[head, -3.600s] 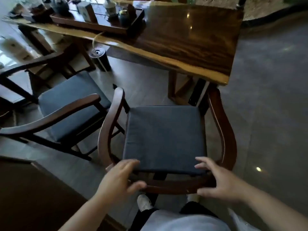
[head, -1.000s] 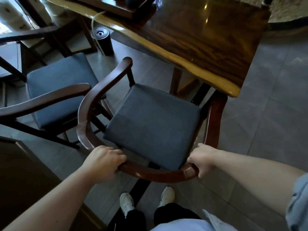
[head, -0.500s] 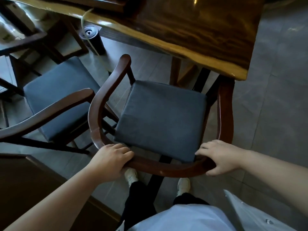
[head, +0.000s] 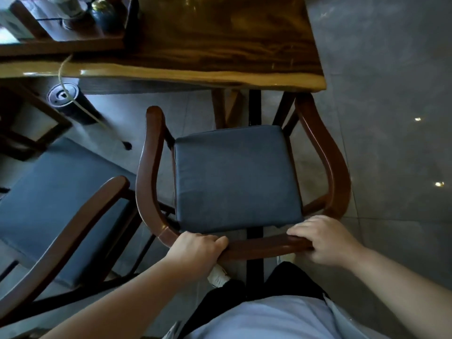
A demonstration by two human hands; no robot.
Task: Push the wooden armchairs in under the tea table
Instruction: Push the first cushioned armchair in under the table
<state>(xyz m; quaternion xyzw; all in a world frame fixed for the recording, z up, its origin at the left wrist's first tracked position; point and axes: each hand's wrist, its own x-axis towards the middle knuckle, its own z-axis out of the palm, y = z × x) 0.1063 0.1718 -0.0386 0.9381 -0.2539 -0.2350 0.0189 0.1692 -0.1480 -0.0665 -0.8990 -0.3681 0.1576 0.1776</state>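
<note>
A wooden armchair (head: 149,172) with a curved back rail and a dark blue seat cushion (head: 234,177) stands square to the tea table (head: 220,45). Its right armrest tip reaches under the table's front edge; the left tip stops short of it. My left hand (head: 195,253) is wrapped around the back rail on the left. My right hand (head: 325,241) is closed over the rail on the right. A second armchair (head: 80,221) with the same blue cushion stands at the left, angled away from the table.
A dark wooden tray (head: 73,42) with tea ware sits on the table's left part. A black cylinder (head: 68,101) with a cord stands on the grey tiled floor under the table. The table's leg (head: 220,108) is just beyond the seat. My feet are behind the chair.
The chair has turned square to the table and slid forward, so its right armrest tip now sits under the edge. Both hands stay on the back rail.
</note>
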